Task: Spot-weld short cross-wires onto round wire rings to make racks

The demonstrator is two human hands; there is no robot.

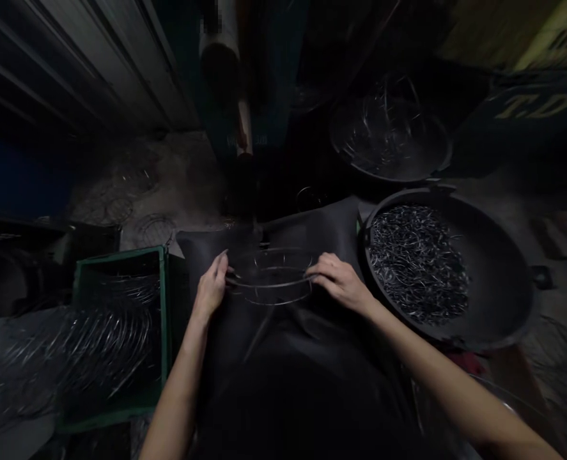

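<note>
Between my two hands I hold a round frame of thin metal wire, made of rings with short bars between them. Its left side is pinched by my left hand, thumb and fingers closed. My right hand grips the opposite side, fingers curled round the wire. The frame is over a dark sheet or apron that covers my lap. Dim light and blur hide the finer wires.
To the left, a green crate holds many curved wire pieces. On the right stands a wide black basin with a heap of small bent metal pieces. Behind it is another basin with wire parts. Wire rings lie on the floor.
</note>
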